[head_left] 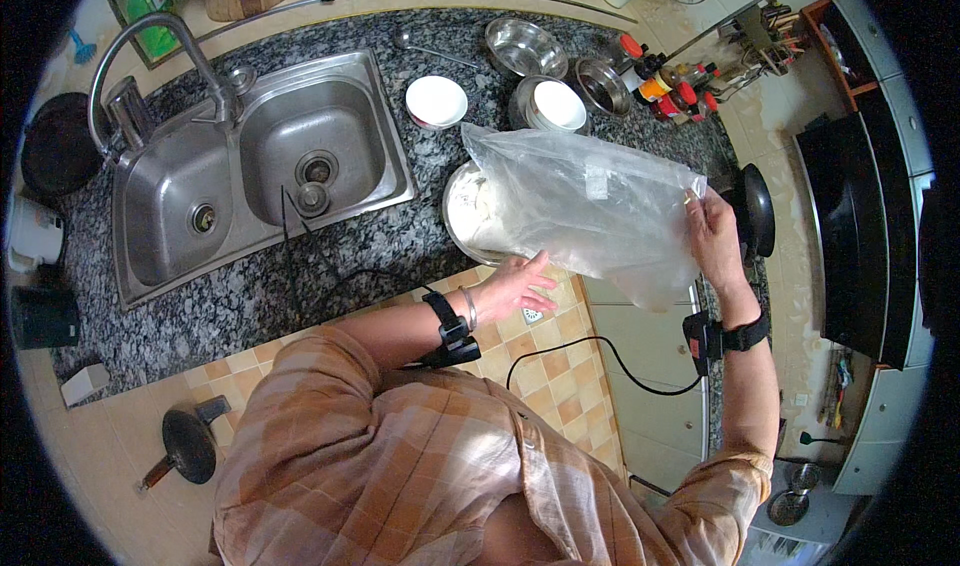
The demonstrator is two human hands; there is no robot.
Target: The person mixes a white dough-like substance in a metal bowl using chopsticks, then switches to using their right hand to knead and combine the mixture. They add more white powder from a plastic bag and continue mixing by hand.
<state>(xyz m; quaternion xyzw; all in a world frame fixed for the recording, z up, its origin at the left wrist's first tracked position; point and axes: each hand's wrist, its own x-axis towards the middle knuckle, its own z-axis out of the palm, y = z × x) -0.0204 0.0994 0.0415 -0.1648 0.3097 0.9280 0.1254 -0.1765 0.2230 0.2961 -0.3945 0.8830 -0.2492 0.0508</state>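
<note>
A large clear plastic bag (630, 216) with a small pale label stretches above the counter's front edge. My right hand (713, 238) pinches the bag's right end. My left hand (512, 288) is below the bag's left part, fingers spread, holding nothing. A round metal bowl (458, 221) stands on the counter under the bag's left end, with something whitish in it; the bag covers much of it, and I cannot make out the contents. Behind the bag are a white bowl (437, 101) and another white bowl (560, 105) set in a metal container.
On the left is a double steel sink (385, 156) with a curved faucet (150, 21). Metal basins (527, 48), seasoning bottles (665, 86) and a ladle (430, 48) sit toward the back. A dark pan (757, 211) is beyond my right hand. A black cable (600, 340) hangs near my right wrist.
</note>
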